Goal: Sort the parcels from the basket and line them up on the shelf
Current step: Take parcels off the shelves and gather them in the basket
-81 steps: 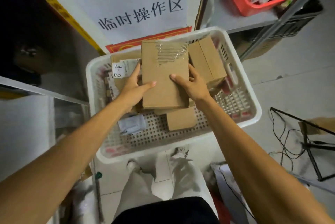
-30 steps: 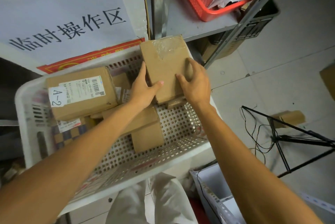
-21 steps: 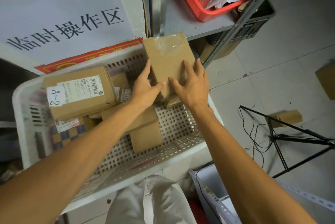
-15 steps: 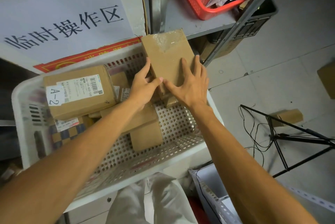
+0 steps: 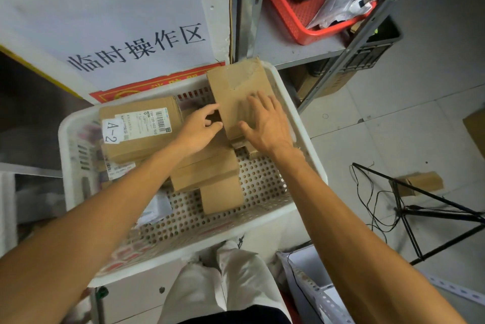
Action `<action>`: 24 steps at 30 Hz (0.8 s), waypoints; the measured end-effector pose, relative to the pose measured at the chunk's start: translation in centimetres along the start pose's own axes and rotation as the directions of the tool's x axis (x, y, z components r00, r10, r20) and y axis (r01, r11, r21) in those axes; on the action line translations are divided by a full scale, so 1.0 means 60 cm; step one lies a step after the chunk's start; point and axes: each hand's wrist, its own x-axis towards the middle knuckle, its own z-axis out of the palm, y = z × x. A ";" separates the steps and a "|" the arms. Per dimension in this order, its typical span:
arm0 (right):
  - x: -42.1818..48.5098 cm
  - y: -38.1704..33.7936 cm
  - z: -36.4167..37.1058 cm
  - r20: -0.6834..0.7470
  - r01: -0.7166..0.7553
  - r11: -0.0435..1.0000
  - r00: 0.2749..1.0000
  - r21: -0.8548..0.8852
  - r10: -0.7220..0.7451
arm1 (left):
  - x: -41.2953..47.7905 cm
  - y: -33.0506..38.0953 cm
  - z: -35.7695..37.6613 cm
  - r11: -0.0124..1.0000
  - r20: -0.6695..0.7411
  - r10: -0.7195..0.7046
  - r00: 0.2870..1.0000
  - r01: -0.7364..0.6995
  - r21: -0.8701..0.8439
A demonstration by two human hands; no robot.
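The taped parcel (image 5: 233,92), a flat brown cardboard box with a strip of clear glossy tape at its far end, lies tilted at the 1 o'clock corner of the basket (image 5: 249,229), its far edge propped on the rim. The right hand (image 5: 265,124) lies flat on its top face with fingers spread. The left hand (image 5: 199,126) has finger and thumb curled at the box's left side, pinching it.

At the basket's 10 o'clock sits a thicker carton, the labelled parcel (image 5: 139,132), with a white barcode label and an "A-2" sticker. Two plain smaller cartons (image 5: 207,174) overlap in the middle on the perforated white plastic floor.

Beyond the basket at 12 o'clock hangs a white paper sign (image 5: 136,34). At 1 o'clock the grey metal shelf (image 5: 294,48) carries a red mesh tray (image 5: 296,16) of papers. At 4 o'clock a black tripod (image 5: 420,208) and loose cable stand on the grey tiled floor.
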 end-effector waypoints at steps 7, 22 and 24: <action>-0.040 -0.110 0.012 0.171 0.016 0.994 0.985 0.109 -0.035 | -0.095 -0.050 -0.105 0.978 -0.048 0.014 0.999 -0.004 0.210; -0.169 -0.503 0.062 0.360 0.263 0.905 0.851 0.335 -0.381 | -0.471 -0.222 -0.381 0.967 -0.356 -0.142 0.924 0.205 0.148; -0.176 -0.560 0.075 0.401 0.320 0.887 0.804 0.333 -0.440 | -0.527 -0.241 -0.409 0.954 -0.428 -0.192 0.883 0.269 0.128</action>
